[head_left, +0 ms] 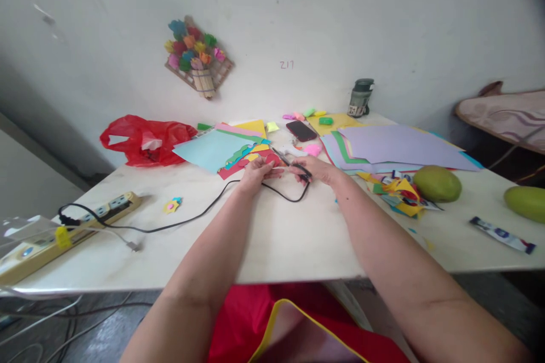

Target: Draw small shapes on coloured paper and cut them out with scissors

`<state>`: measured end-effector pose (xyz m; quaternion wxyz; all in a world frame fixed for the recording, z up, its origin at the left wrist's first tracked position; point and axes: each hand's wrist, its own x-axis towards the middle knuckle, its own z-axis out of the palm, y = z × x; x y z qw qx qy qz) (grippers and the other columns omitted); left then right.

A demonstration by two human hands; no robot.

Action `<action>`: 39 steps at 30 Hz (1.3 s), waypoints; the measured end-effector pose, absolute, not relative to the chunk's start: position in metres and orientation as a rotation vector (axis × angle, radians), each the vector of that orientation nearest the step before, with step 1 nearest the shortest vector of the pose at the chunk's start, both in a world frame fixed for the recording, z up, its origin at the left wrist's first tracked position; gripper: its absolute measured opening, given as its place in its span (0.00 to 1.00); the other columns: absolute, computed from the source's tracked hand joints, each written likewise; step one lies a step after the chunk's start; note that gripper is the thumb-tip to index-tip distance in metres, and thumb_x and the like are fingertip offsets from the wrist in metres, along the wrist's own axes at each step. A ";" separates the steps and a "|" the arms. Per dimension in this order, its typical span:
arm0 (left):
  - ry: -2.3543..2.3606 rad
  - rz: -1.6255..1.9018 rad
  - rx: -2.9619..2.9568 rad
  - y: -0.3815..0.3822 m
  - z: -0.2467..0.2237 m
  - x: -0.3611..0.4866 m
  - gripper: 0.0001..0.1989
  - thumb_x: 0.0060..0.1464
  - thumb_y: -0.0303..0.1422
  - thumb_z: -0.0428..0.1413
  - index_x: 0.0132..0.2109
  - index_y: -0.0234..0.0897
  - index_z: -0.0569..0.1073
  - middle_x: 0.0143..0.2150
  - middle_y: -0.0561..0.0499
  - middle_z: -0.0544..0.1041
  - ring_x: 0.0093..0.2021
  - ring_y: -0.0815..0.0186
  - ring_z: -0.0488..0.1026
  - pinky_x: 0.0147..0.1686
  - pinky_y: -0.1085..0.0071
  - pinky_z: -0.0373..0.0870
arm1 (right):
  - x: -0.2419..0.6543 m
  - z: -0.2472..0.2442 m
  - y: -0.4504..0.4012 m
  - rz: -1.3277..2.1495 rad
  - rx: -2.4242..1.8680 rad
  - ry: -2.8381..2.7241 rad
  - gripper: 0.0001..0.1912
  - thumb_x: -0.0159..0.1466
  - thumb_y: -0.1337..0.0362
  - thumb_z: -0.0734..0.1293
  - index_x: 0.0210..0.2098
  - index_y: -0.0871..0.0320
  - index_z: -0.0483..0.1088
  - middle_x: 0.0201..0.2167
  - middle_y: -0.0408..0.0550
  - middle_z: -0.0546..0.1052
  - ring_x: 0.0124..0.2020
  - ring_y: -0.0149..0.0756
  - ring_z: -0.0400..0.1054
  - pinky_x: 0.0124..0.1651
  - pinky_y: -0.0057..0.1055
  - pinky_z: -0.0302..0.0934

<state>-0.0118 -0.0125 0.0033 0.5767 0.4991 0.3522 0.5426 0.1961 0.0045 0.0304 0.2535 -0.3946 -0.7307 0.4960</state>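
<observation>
My right hand (313, 170) is closed around a slim dark corded tool (305, 173); a straight dark shaft (280, 155) slants up and left from it. A black cord (187, 226) loops from the tool's end back past my left wrist. My left hand (258, 174) has its fingers pressed together, close to the right fingertips. What it pinches is too small to make out. Just beyond it lie red paper pieces (232, 170) and wavy green and blue cut paper (241, 154).
Left are a power strip (110, 211), a paper flower (172, 205) and a red plastic bag (149, 139). Behind lie a phone (301, 131) and light blue paper (217, 150). Right are purple sheets (395, 147), paper scraps (402, 190), a green fruit (437, 184) and a tube (502, 235).
</observation>
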 end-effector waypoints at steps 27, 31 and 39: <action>0.735 1.244 1.090 -0.010 0.002 -0.016 0.15 0.40 0.34 0.67 0.31 0.34 0.70 0.33 0.48 0.79 0.42 0.56 0.79 0.44 0.63 0.75 | 0.193 0.032 -0.001 1.374 -1.056 -2.046 0.16 0.57 0.53 0.71 0.28 0.60 0.68 0.18 0.41 0.71 0.16 0.24 0.62 0.16 0.20 0.51; 0.738 1.244 1.097 -0.010 0.002 -0.016 0.14 0.40 0.34 0.67 0.31 0.33 0.71 0.32 0.48 0.79 0.41 0.57 0.79 0.44 0.63 0.74 | 0.193 0.031 0.000 1.382 -1.071 -2.036 0.17 0.57 0.53 0.72 0.28 0.60 0.68 0.17 0.40 0.71 0.15 0.23 0.62 0.16 0.20 0.52; 0.735 1.240 1.095 -0.010 0.002 -0.016 0.14 0.40 0.34 0.67 0.31 0.33 0.71 0.32 0.48 0.79 0.40 0.58 0.79 0.42 0.66 0.74 | 0.193 0.029 0.002 1.355 -1.063 -2.073 0.16 0.58 0.53 0.71 0.29 0.60 0.68 0.18 0.40 0.71 0.16 0.24 0.62 0.17 0.21 0.52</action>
